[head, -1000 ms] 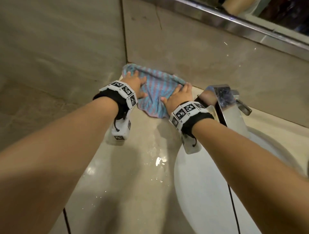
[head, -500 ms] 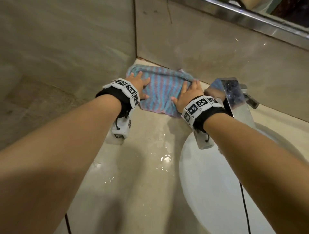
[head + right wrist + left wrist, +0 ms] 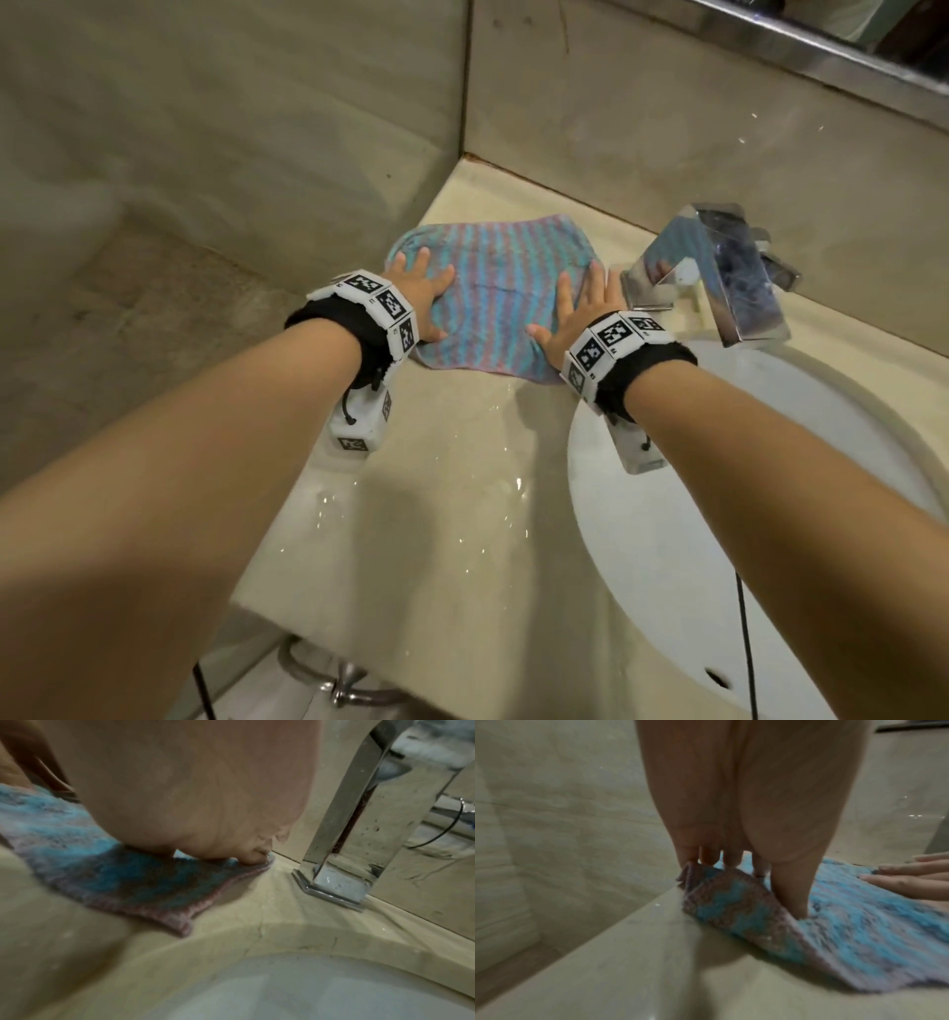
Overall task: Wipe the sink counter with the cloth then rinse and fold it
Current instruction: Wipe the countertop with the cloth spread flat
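Observation:
A blue and pink striped cloth [image 3: 493, 293] lies spread on the beige sink counter [image 3: 452, 493], left of the tap. My left hand [image 3: 421, 288] presses flat on the cloth's left edge, fingers straight. My right hand [image 3: 580, 308] presses flat on its right side, fingers straight and spread. From the left wrist view the cloth [image 3: 834, 925] curls up at its near corner beside my left hand [image 3: 731, 860], and the fingers [image 3: 898, 878] of the other hand lie flat on it at the right. The right wrist view has the cloth [image 3: 123, 882] under my right hand [image 3: 195, 801].
A square chrome tap [image 3: 719, 272] stands just right of the cloth, its base [image 3: 331, 890] close to the cloth's edge. The white basin [image 3: 744, 539] lies to the right. Tiled walls [image 3: 257, 128] close the corner behind. Water drops [image 3: 513, 488] glisten on the counter. A pipe [image 3: 339, 683] shows below.
Both hands have slid the cloth out of the back corner toward me along the counter, and it now lies flatter and more spread out.

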### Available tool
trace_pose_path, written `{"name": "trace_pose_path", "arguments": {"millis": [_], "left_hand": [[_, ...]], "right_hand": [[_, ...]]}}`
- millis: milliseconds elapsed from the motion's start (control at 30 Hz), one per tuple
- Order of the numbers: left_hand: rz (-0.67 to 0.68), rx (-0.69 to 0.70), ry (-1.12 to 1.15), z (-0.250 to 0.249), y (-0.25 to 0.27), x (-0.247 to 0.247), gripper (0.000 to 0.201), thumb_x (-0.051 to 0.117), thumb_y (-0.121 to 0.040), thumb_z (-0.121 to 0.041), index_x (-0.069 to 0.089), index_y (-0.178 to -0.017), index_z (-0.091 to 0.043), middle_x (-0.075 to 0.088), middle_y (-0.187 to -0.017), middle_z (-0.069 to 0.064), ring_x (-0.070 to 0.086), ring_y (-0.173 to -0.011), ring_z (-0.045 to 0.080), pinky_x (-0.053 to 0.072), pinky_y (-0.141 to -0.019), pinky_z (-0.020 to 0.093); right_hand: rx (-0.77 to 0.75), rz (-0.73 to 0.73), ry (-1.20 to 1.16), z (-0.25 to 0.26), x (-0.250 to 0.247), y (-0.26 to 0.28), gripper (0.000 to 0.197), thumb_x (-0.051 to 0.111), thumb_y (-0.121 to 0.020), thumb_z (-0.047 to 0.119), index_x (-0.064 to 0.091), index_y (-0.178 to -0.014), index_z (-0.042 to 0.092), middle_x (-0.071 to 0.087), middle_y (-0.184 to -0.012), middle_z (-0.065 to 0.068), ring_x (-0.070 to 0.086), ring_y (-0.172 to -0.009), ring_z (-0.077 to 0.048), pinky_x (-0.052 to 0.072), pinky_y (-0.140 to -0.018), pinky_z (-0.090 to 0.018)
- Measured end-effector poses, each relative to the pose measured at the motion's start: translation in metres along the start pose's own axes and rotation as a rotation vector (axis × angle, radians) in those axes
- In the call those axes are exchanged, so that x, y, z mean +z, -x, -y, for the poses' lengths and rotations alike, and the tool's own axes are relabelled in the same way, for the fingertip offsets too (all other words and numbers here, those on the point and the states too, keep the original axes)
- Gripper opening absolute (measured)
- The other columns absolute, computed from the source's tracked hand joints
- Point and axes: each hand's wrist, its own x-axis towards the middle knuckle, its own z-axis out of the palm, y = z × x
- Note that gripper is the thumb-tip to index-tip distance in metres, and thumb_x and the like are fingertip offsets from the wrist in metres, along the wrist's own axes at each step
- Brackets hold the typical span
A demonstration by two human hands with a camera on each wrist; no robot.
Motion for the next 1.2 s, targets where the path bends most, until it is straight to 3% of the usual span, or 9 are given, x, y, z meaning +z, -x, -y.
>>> {"name": "trace_pose_path", "arguments": {"millis": [433, 733, 1200], "left_hand": [[-0.043, -0.175, 0.162, -0.004, 0.098, 0.085, 0.086, 0.051, -0.09, -0.043, -0.007, -0.149, -0.022, -0.015, -0.157, 0.015, -0.008, -0.145, 0.039, 0.006, -0.119, 0.043], [-0.096, -0.282, 0.345, -0.011, 0.159, 0.141, 0.085, 0.054, -0.088, -0.045, -0.003, -0.149, -0.03, -0.016, -0.158, 0.005, -0.011, -0.145, 0.034, 0.011, -0.118, 0.052], [-0.094, -0.339, 0.36, -0.022, 0.195, 0.172, 0.084, 0.05, -0.089, -0.048, -0.005, -0.149, -0.031, -0.016, -0.158, 0.006, -0.011, -0.146, 0.033, 0.009, -0.117, 0.052]], "right_hand": [[-0.171, -0.154, 0.103, 0.033, 0.03, 0.063, 0.08, 0.004, -0.092, 0.061, -0.009, -0.149, 0.008, -0.005, -0.156, -0.025, -0.003, -0.146, -0.037, -0.008, -0.116, -0.051], [-0.279, -0.236, 0.177, 0.049, 0.048, 0.098, 0.079, 0.003, -0.091, 0.063, -0.012, -0.149, 0.012, -0.007, -0.157, -0.021, -0.004, -0.146, -0.037, -0.009, -0.115, -0.056], [-0.352, -0.251, 0.137, 0.059, 0.063, 0.118, 0.079, 0.004, -0.089, 0.067, -0.014, -0.149, 0.019, -0.012, -0.158, -0.014, -0.008, -0.146, -0.035, -0.01, -0.113, -0.059]]}}
